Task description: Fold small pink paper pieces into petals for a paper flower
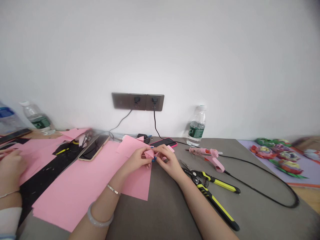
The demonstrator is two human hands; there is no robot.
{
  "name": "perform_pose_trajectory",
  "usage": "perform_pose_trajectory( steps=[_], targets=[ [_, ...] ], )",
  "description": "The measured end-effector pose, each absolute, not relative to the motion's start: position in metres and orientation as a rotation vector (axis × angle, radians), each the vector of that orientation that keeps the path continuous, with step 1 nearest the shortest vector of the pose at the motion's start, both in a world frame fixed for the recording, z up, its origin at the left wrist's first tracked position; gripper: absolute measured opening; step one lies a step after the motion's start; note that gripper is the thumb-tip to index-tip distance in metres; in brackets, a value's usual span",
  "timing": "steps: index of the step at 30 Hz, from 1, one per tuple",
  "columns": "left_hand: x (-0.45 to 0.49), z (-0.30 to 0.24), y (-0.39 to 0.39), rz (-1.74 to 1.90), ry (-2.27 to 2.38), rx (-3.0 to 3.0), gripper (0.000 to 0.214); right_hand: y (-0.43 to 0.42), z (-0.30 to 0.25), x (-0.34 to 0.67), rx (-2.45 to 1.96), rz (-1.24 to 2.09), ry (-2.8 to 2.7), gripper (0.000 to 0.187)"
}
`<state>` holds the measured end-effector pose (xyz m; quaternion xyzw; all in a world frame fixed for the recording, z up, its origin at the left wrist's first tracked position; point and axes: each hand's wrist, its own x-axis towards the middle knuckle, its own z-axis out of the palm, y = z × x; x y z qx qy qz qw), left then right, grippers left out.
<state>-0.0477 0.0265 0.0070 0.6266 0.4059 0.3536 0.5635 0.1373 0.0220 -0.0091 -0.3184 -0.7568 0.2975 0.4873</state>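
1. While the left hand (135, 159) and right hand (168, 159) work close together, both pinch a small folded pink paper (149, 154) between thumbs and fingertips, a firm grasp with neither hand released
2. That paper is held up between the hands, just above the edge of a large pink sheet (136, 181) lying on a gray table (162, 213)
3. Right of the hands lie a pink glue gun (206, 157) and two pairs of yellow-handled cutters (212, 181) (212, 203), with its black cord curving past them
4. Behind the hands are a pink-cased phone (163, 142) and a water bottle (196, 126)
5. Far left, a co-worker's hand (10, 170) rests on more pink paper (37, 156) (a white sleeve shows below it)
6. Colorful paper flowers (277, 158) sit on a purple board (307, 173) at far right
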Motion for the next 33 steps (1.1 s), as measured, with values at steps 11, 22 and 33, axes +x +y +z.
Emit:
perform_pose_trajectory(
  steps=[11,22,33],
  targets=[
    [-0.049,0.007,0.031,0.941,1.003,1.405,0.039,0.021,-0.006,0.137,-0.846,0.53,-1.78,0.012],
    [-0.042,-0.005,0.035,0.976,0.899,1.242,0.038,0.021,-0.009,0.129,-0.926,0.68,-1.509,0.015],
    [-0.03,-0.003,0.03,1.104,0.871,1.142,0.038,0.02,-0.015,0.122,-0.941,0.883,-1.39,0.016]
  ],
)
